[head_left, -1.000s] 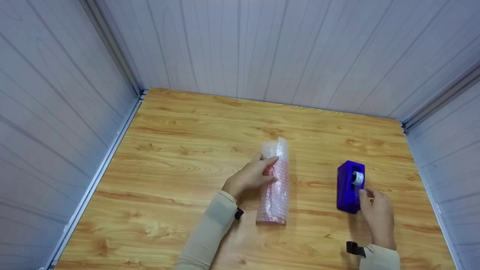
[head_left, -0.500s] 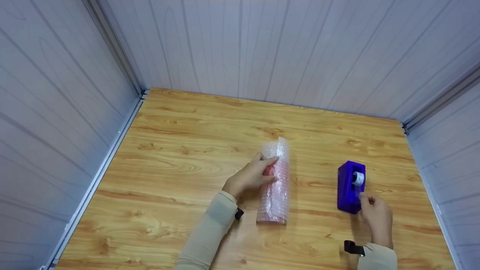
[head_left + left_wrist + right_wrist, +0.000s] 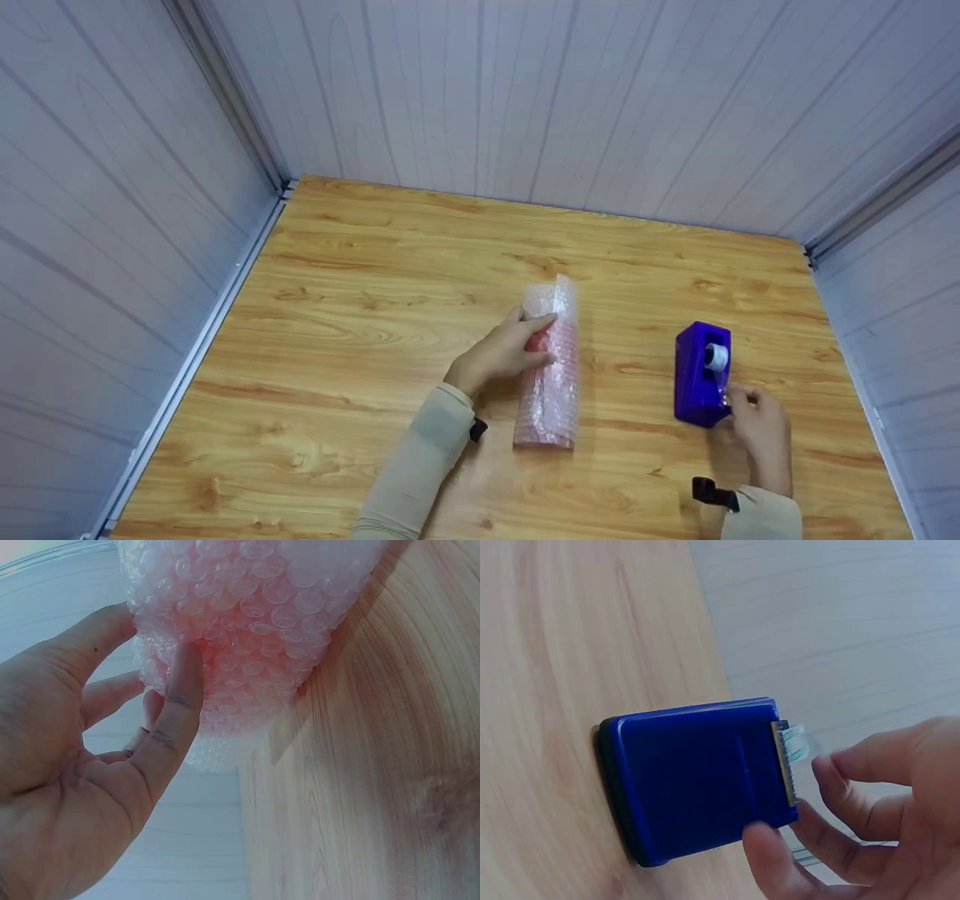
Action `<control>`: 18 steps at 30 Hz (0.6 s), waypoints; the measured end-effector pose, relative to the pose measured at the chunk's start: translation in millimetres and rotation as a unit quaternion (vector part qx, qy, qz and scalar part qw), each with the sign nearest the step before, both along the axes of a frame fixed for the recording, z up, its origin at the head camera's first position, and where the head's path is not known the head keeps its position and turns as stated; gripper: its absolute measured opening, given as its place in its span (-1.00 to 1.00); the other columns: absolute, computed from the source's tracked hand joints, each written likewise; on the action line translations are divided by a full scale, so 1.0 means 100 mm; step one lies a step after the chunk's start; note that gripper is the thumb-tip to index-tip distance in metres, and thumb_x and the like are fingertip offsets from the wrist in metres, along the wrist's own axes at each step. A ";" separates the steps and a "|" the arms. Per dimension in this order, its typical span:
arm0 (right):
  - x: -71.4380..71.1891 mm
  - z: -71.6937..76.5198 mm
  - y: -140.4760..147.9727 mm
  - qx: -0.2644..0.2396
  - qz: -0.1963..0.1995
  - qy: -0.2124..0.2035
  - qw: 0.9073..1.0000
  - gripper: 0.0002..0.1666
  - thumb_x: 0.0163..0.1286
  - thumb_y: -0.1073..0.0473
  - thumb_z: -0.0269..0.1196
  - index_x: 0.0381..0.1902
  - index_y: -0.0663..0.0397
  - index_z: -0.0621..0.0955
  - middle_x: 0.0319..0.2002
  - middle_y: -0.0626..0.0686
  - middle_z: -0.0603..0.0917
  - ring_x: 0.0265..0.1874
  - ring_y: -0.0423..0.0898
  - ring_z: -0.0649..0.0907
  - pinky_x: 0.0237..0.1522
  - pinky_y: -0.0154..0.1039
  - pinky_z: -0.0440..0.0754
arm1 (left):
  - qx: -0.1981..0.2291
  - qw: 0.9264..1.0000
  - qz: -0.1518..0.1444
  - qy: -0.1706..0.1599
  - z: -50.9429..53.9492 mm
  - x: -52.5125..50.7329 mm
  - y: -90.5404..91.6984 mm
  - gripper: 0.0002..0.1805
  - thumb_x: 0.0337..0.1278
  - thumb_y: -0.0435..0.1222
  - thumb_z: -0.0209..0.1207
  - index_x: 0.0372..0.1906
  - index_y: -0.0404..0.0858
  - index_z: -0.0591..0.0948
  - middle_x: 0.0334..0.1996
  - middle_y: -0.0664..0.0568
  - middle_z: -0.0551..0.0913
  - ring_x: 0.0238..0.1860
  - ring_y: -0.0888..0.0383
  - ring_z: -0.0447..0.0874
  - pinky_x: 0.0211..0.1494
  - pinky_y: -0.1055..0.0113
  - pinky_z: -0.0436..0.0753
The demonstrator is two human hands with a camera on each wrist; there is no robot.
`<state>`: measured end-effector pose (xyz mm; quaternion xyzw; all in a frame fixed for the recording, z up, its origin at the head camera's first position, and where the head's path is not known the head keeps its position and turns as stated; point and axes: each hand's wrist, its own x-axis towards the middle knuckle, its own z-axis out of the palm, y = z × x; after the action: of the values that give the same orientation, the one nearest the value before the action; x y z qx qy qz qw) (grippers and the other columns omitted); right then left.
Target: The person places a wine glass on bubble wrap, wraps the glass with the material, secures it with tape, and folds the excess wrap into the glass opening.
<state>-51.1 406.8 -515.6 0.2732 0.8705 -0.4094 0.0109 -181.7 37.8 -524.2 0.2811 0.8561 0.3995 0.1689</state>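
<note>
The left hand (image 3: 501, 351), near the middle of the head view, holds a bubble-wrapped roll (image 3: 551, 409) loosely, thumb and fingers apart and bent over it; in the left wrist view the thumb tip rests against the bubbles. The right hand (image 3: 763, 433), at lower right, has its fingertips bunched at the free end of the clear tape (image 3: 721, 379); whether they actually pinch it cannot be told.

The roll lies lengthwise up the frame, just right of centre, with a red tint showing through its middle and a loose flap of wrap standing at its top end. Well apart from it, toward the right, sits a blue tape dispenser (image 3: 691, 386). Its small tape roll (image 3: 717, 357) feeds the strip down toward the fingers, and the right wrist view shows the tape end sticking out past the toothed cutter (image 3: 785, 765).

Pale sleeves (image 3: 420, 465) cover both forearms, each with a black wrist mount (image 3: 712, 493). Beneath is a wood-grain tabletop (image 3: 360, 285), bounded by whitish grooved panels (image 3: 480, 97) at left, right and top.
</note>
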 end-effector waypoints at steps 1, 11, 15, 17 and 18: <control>0.00 0.00 -0.01 -0.019 -0.005 0.002 1.000 -0.36 0.59 -0.08 -0.07 0.22 0.43 0.46 0.22 0.44 0.44 -0.01 0.15 0.58 -0.06 -0.12 0.53 | 0.001 1.000 0.001 0.000 0.00 0.00 0.00 -0.23 0.27 -0.16 0.33 0.53 -0.07 0.30 0.00 -0.03 0.32 -0.17 0.16 0.40 -0.16 0.38 0.50; -0.01 -0.08 -0.13 -0.193 -0.095 0.077 0.973 -0.55 0.60 0.15 -0.02 0.18 0.49 0.39 0.18 0.22 0.38 -0.29 -0.34 0.56 -0.23 -0.32 0.69 | -0.001 1.000 -0.002 0.016 -0.01 0.01 -0.01 -0.24 0.28 -0.16 0.32 0.52 -0.12 0.30 -0.06 -0.01 0.33 -0.18 0.17 0.38 -0.16 0.37 0.48; -0.02 -0.11 -0.14 -0.212 -0.114 0.100 0.965 -0.59 0.60 0.19 -0.02 0.13 0.51 0.41 0.17 0.24 0.38 -0.26 -0.34 0.57 -0.23 -0.34 0.69 | -0.003 1.000 -0.002 0.013 -0.02 0.01 -0.01 -0.25 0.29 -0.15 0.31 0.53 -0.11 0.30 -0.04 -0.02 0.34 -0.16 0.15 0.39 -0.13 0.36 0.49; -0.01 -0.12 -0.14 -0.216 -0.125 0.104 0.963 -0.62 0.59 0.20 -0.01 0.08 0.50 0.42 0.13 0.22 0.39 -0.28 -0.32 0.58 -0.22 -0.35 0.68 | -0.004 1.000 -0.001 0.010 -0.02 0.01 -0.01 -0.25 0.30 -0.15 0.30 0.53 -0.10 0.29 0.00 -0.03 0.35 -0.13 0.14 0.40 -0.09 0.36 0.50; -0.01 -0.13 -0.14 -0.220 -0.130 0.105 0.961 -0.64 0.59 0.20 -0.02 0.06 0.49 0.42 0.12 0.21 0.39 -0.27 -0.31 0.57 -0.21 -0.36 0.68 | -0.005 1.000 0.000 0.009 -0.02 0.01 -0.01 -0.24 0.30 -0.15 0.30 0.53 -0.09 0.29 0.02 -0.04 0.35 -0.12 0.14 0.41 -0.07 0.36 0.51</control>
<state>-52.4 393.0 -528.3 0.3306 0.7124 -0.6146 -0.0741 -181.0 36.8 -526.3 0.2844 0.8594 0.3927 0.1623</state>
